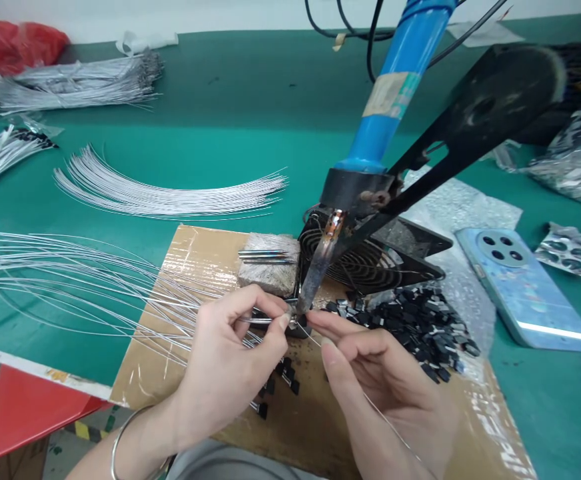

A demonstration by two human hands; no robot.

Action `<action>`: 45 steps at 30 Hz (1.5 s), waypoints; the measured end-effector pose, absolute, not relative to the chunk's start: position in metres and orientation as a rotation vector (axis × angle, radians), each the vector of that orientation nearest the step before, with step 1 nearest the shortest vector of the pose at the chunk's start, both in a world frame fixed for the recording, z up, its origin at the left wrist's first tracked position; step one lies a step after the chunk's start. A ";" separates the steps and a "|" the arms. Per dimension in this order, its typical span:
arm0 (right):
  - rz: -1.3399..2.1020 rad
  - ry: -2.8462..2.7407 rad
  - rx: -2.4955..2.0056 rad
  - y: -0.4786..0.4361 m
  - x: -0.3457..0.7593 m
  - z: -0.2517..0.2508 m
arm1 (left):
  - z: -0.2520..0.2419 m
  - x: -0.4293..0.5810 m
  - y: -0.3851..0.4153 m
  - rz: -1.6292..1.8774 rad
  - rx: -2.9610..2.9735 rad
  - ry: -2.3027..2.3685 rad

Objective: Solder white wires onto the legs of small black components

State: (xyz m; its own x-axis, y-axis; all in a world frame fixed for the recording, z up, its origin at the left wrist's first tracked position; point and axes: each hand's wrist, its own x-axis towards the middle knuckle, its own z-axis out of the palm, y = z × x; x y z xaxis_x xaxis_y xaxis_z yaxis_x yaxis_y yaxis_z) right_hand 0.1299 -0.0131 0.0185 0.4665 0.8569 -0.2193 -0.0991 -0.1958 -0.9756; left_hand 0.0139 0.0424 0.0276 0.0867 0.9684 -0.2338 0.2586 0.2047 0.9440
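Note:
Under the tip of a blue-handled soldering iron [315, 273], my two hands nearly meet. My left hand [235, 347] is closed, thumb and fingertip pinched on a small part too hidden to name, just left of the tip. My right hand [380, 380] pinches a thin solder wire [390, 427], whose end reaches the tip and whose length trails down across the palm. White wires [170, 300] fan out to the left behind my left hand. Black connectors [285, 373] on some wire ends lie below the hands on the cardboard [170, 267].
A black fan [370, 260] stands behind the iron, beside a pale block [268, 267] with metal rods. Loose black connectors [420, 327] are heaped right, near a blue phone [530, 287]. A white wire bundle [170, 200] lies behind. The black iron holder [450, 140] slants overhead.

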 end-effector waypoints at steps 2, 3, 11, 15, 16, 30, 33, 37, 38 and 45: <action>0.995 -0.688 -1.527 -0.014 0.129 0.019 | 0.029 0.014 0.043 0.837 1.277 1.395; 0.992 -0.688 -1.530 -0.014 0.129 0.019 | 0.029 0.014 0.043 0.838 1.280 1.391; 0.978 -0.686 -1.526 -0.013 0.129 0.019 | 0.029 0.015 0.044 0.799 1.335 1.444; 0.977 -0.684 -1.526 -0.013 0.129 0.018 | 0.028 0.014 0.044 0.785 1.342 1.437; 0.973 -0.685 -1.528 -0.013 0.128 0.018 | 0.029 0.014 0.043 0.792 1.347 1.435; 0.942 -0.701 -1.521 -0.013 0.127 0.017 | 0.029 0.014 0.042 0.823 1.384 1.436; 0.934 -0.715 -1.534 -0.013 0.127 0.017 | 0.030 0.014 0.041 0.823 1.401 1.435; 0.926 -0.733 -1.524 -0.014 0.127 0.019 | 0.031 0.014 0.041 0.809 1.410 1.443; 0.929 -0.740 -1.526 -0.015 0.127 0.018 | 0.031 0.014 0.041 0.806 1.411 1.444; 0.889 -0.882 -1.502 -0.017 0.133 0.008 | 0.028 0.014 0.041 0.757 1.435 1.470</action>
